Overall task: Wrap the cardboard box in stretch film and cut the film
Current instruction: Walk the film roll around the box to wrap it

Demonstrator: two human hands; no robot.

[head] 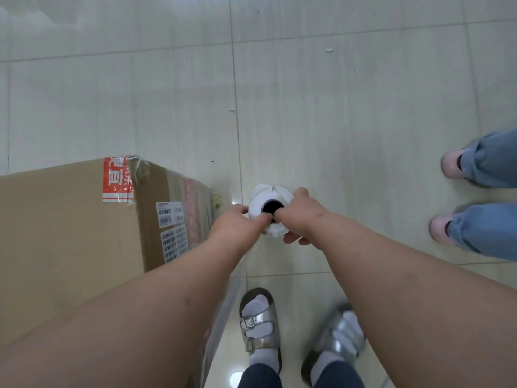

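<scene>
Gripping a white roll of stretch film (270, 211) upright, left hand (237, 222) and right hand (296, 217) both curled round its top beside the corner of the tall brown cardboard box (70, 233) on the tiled floor (335, 107); best kept taut and level, walked close round the box; clear film (223, 303) already clinging along its near side.

Cardboard box (70, 233): matt brown corrugated card, side face glossy under clear film. Red-and-white tape (117, 180) on its top, shiny plastic, wrinkled. Paper labels (170, 214), white, matt. Stretch film roll (270, 210): milky white plastic, soft sheen, dark core hole. Floor (335, 93): pale tiles, smooth, glossy, light reflections. Sandals (258, 326): silver metallic finish, metal buckles, over white cloth socks. Jeans (486, 163): blue denim cloth.
</scene>
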